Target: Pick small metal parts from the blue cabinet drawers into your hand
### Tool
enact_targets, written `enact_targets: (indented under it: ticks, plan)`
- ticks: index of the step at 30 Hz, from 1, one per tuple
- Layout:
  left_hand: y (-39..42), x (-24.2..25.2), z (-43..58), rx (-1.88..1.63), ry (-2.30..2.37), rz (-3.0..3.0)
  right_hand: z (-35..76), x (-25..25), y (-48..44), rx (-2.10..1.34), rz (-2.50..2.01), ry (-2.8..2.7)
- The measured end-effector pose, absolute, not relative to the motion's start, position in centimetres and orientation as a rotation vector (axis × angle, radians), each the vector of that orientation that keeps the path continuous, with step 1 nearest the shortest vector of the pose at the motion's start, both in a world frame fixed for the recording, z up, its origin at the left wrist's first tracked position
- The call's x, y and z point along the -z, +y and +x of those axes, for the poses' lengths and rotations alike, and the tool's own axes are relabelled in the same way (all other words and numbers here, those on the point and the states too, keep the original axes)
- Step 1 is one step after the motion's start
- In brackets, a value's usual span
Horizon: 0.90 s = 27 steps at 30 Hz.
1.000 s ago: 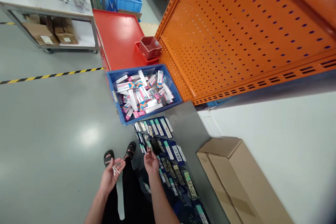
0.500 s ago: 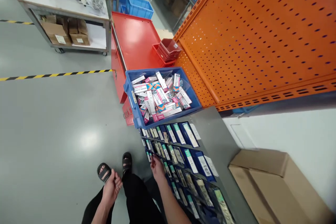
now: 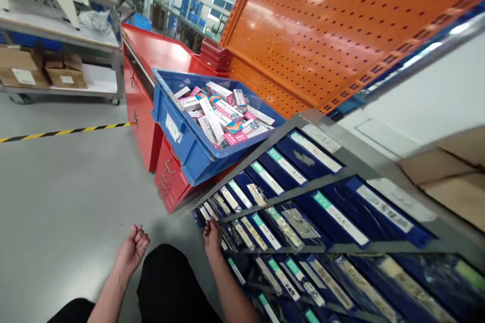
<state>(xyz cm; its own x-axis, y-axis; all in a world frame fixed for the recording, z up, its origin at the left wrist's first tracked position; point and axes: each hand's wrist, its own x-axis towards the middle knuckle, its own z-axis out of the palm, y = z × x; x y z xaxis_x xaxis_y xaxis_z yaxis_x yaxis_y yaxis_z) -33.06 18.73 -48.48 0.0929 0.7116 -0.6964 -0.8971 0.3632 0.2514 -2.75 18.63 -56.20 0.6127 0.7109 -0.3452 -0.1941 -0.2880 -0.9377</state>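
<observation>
At the far end of the grey cabinet (image 3: 373, 164), just beside your right hand (image 3: 213, 238): one small drawer (image 3: 205, 213), dark blue, pale strip down its front, set in a tight row. Handling, by judgement: stiff, probably plastic; light when bare, weightier if loaded with small parts; smooth, so liable to slip under a fingertip; not fragile. Best hold: the front edge, pulled square so that the sides do not bind against neighbours. Right fingers: curled near the drawer fronts; whether they grip anything, you cannot tell from this angle. Left hand (image 3: 132, 250): well apart from the cabinet, above the floor (image 3: 91, 186), fingers together, folded into the palm; contents, if any, hidden. Adjoining: further blue drawers (image 3: 280, 166), several fronts with shiny clear film. Beyond: one blue tote (image 3: 197, 154), heaped with printed cartons (image 3: 227, 113), near a red cabinet (image 3: 142, 111). Outermost: one orange panel (image 3: 322, 25), perforated; one cardboard box (image 3: 454, 176), blurred.
</observation>
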Motion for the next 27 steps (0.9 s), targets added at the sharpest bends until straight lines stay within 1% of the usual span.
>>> enact_targets:
  ticks: [2, 4, 7, 9, 14, 19, 22, 27]
  plan:
    - [20.5, 49.2, -33.6, -1.251, 0.838, -0.210, -2.0, 56.2, 18.8, -0.840, -1.612, -0.609]
    - [21.4, 49.6, -33.5, -1.251, 0.825, -0.169, -1.4, 55.4, 18.4, -0.700, -1.686, -0.869]
    - [21.3, 49.3, -33.1, -1.215, 0.830, -0.133, -1.0, 53.8, 17.9, -0.427, -2.003, -1.267]
    - [20.7, 48.8, -32.9, -1.198, 0.874, -0.126, -1.4, 52.8, 18.1, -0.322, -2.196, -1.381]
    - [20.6, 48.3, -33.6, -1.126, 1.077, -0.084, -3.0, 51.2, 21.1, -0.260, -2.359, -1.309]
    - [22.7, 50.0, -34.6, -1.082, 1.123, 0.060, -2.0, 49.5, 24.4, -0.193, -2.433, -1.236]
    - [23.3, 51.1, -34.9, -1.081, 1.099, 0.103, -1.2, 48.7, 24.5, -0.199, -2.460, -1.312]
    - [23.8, 52.4, -35.0, -0.996, 1.189, 0.144, -2.2, 48.4, 23.2, -0.238, -2.437, -1.510]
